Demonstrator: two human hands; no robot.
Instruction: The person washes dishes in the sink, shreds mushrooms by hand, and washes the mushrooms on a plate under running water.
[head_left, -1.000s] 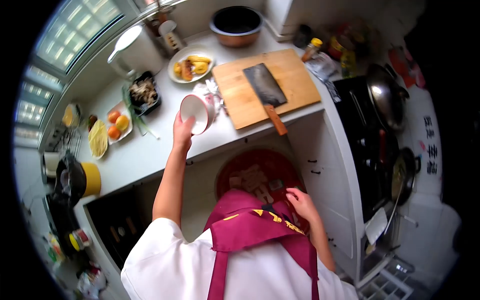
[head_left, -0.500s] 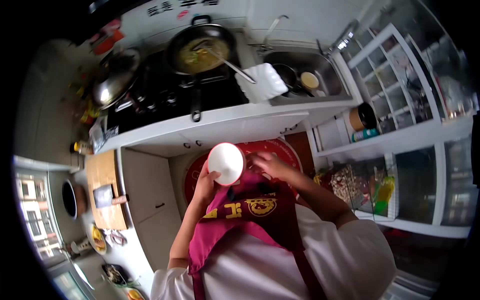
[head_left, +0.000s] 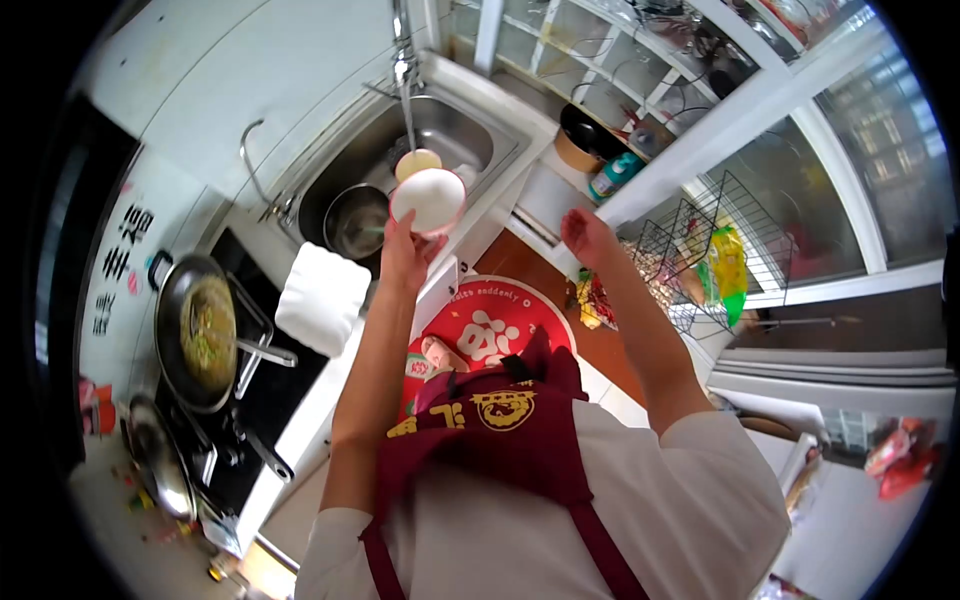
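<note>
At L we've a pan (head_left: 173, 330) w/ food (head_left: 207, 335), then a white tray (head_left: 320, 298). Our L hand (head_left: 406, 256) grips the bowl (head_left: 428, 201) by its near side, above the sink's (head_left: 466, 140) front edge; round rim, mouth up twd us. Our R hand (head_left: 590, 240), fingers loosely curled, is nr a teal bottle (head_left: 614, 178).

So the white wall (head_left: 165, 160) on my left has big black characters, 我是 (head_left: 103, 315) and 幸福 (head_left: 124, 238), turned sideways from where I'm looking. The round red mat (head_left: 545, 330) on the floor says "suddenly" along its rim (the word before it's only partly readable). My apron (head_left: 500, 455) has yellow lettering beside a round emblem (head_left: 504, 411), one character maybe 汇. Can't read the bright bag (head_left: 729, 272) or teal bottle (head_left: 617, 176).
</note>
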